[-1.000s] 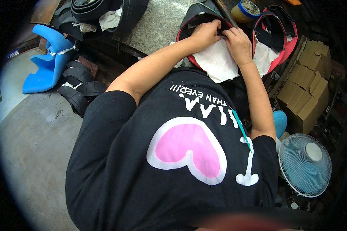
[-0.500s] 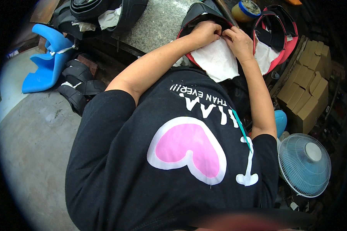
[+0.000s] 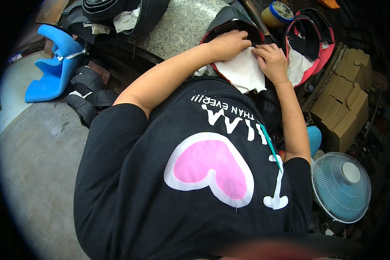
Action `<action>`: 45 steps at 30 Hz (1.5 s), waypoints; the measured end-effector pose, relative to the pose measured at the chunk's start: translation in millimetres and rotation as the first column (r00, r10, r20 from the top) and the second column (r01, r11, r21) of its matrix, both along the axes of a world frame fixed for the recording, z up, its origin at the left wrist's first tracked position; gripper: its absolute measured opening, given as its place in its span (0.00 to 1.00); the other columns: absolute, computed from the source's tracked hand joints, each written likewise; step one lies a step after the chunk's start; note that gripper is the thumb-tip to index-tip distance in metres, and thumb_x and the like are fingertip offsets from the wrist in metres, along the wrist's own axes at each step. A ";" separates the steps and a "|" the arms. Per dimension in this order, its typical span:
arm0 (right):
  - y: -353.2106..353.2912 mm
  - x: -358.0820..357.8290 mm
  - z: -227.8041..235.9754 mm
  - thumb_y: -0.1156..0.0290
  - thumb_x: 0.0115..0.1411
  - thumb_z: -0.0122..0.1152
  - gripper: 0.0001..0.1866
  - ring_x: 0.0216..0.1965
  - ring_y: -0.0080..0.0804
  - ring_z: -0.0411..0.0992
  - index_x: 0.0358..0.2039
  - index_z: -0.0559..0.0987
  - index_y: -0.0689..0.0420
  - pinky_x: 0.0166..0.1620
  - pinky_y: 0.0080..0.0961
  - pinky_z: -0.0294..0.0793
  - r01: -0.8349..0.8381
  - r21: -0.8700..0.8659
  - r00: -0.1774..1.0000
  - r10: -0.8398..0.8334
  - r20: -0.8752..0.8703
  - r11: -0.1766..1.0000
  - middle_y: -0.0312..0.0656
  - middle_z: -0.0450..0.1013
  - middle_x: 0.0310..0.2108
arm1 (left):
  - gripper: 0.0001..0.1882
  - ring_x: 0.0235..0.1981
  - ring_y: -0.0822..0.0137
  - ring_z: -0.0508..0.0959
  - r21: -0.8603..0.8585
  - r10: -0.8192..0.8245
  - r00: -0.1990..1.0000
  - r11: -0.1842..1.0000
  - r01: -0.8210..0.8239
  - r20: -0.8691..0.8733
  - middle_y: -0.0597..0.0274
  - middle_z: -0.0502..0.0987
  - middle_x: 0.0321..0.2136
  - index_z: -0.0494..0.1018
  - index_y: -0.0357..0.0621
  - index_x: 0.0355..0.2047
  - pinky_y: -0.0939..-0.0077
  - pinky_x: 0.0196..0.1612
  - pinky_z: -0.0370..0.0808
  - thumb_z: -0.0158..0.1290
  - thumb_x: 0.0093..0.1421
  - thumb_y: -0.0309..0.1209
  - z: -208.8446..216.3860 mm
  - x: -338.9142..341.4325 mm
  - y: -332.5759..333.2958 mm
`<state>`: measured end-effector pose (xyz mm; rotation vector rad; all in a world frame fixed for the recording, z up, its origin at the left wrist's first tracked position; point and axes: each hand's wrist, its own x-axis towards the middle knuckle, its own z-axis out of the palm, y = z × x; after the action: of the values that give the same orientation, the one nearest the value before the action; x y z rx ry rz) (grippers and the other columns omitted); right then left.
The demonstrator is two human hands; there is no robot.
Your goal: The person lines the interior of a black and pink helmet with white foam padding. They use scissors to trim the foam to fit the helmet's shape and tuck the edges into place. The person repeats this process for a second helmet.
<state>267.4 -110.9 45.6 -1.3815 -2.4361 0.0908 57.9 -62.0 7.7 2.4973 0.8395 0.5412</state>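
In front of me lies a black curved piece with red edging [image 3: 229, 16], open like a cup. A white cloth lining [image 3: 242, 71] hangs from it toward my body. My left hand [image 3: 231, 44] reaches into the mouth of the piece, fingers curled at the cloth's upper edge; its fingertips are partly hidden. My right hand [image 3: 273, 63] pinches the cloth at its upper right edge, thumb and fingers together. Just right of that hand sits a second black and red piece [image 3: 327, 45], also with white cloth inside.
A grey stone slab [image 3: 173, 32] lies ahead. A wooden handle [image 3: 255, 15] and a yellow jar with a blue rim [image 3: 277, 14] are beyond my hands. Black curved pieces [image 3: 97, 30] and a blue plastic piece [image 3: 58, 71] are left. Cardboard boxes [image 3: 342, 97] and a fan [image 3: 344, 186] are right.
My left hand has turned flatter over the piece, its fingers curled lower. The right hand has shifted slightly down, and the hands' fingertips have moved slightly apart.
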 end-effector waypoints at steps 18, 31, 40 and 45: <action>27.6 -16.7 -27.2 0.62 0.58 0.65 0.17 0.29 0.51 0.75 0.42 0.77 0.62 0.36 0.38 0.72 0.302 -0.527 0.836 -0.486 -0.255 0.795 0.55 0.76 0.27 | 0.15 0.37 0.64 0.82 -0.551 0.317 0.926 0.820 -0.158 0.206 0.54 0.80 0.37 0.75 0.38 0.47 0.73 0.44 0.78 0.52 0.59 0.22 4.6 -12.5 7.8; 36.2 -81.7 55.2 0.68 0.50 0.67 0.22 0.35 0.39 0.74 0.48 0.77 0.45 0.41 0.32 0.74 0.057 0.482 0.987 0.025 -0.160 0.875 0.35 0.75 0.35 | 0.18 0.43 0.47 0.78 -0.181 0.259 0.964 0.947 -0.265 -0.059 0.47 0.79 0.39 0.77 0.44 0.46 0.59 0.48 0.75 0.57 0.53 0.27 3.1 -61.9 19.5; 36.1 -60.4 -14.4 0.81 0.54 0.49 0.20 0.44 0.46 0.75 0.45 0.81 0.51 0.49 0.38 0.74 0.185 -0.290 0.946 -0.250 -0.207 0.939 0.46 0.79 0.38 | 0.26 0.41 0.55 0.79 -0.131 0.216 0.970 0.971 -0.201 0.112 0.53 0.77 0.40 0.74 0.53 0.53 0.63 0.45 0.76 0.61 0.51 0.29 0.2 -69.9 13.2; 42.0 -46.1 -33.3 0.82 0.54 0.50 0.17 0.46 0.41 0.76 0.38 0.84 0.53 0.53 0.33 0.72 0.071 -0.348 0.891 -0.217 -0.399 0.935 0.42 0.80 0.40 | 0.14 0.39 0.59 0.78 0.100 0.197 0.979 0.974 -0.201 0.044 0.61 0.76 0.34 0.78 0.53 0.42 0.67 0.42 0.77 0.60 0.53 0.32 -0.2 -60.4 2.3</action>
<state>221.2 -68.9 12.3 -1.4811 -1.9958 0.7158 -2.5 -59.7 7.4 2.5043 1.0821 0.7091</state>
